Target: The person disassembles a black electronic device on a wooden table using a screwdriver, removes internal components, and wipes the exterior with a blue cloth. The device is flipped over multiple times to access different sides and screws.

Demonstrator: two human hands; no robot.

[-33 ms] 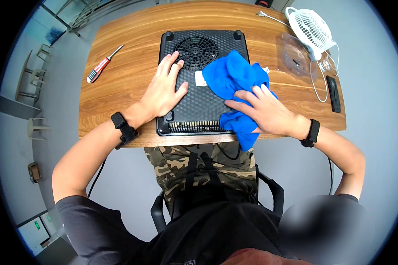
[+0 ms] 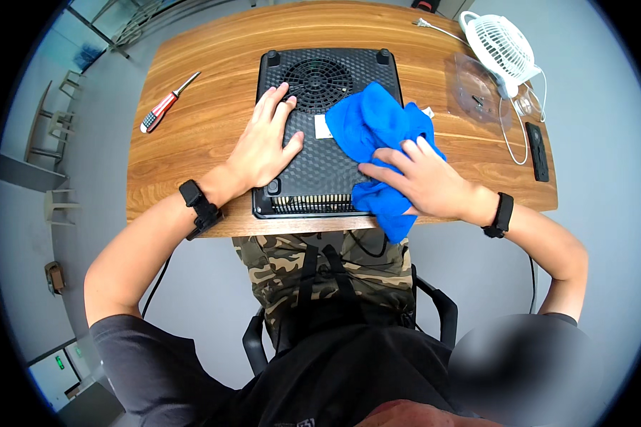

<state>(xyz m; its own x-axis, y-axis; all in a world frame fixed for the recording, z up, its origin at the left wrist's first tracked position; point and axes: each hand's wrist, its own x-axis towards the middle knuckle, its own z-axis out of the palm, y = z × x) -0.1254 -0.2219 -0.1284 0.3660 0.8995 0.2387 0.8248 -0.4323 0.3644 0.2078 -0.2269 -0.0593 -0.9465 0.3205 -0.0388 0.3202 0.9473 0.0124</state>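
Note:
A black appliance that looks like an induction cooktop (image 2: 327, 167) lies face down at the table's near edge, its patterned underside up. A round fan grille (image 2: 317, 84) sits at its far end, and a slotted vent (image 2: 313, 205) runs along the near edge. My left hand (image 2: 267, 142) rests spread on the left part of the underside, holding nothing. Over the right side drapes a crumpled blue cloth (image 2: 377, 121), hiding that part and hanging past the near edge. My right hand (image 2: 427, 178) presses down on the cloth with bent fingers gripping it.
A red-and-white-handled screwdriver (image 2: 165, 107) lies left on the wooden table (image 2: 206, 164). At the far right are a white fan (image 2: 502, 50) with its cord, a clear plastic tray (image 2: 470, 89) holding small dark parts, and a long black strip (image 2: 537, 151).
My right hand has slid very slightly left with the cloth under its fingers. The left hand and the cooktop have kept their places.

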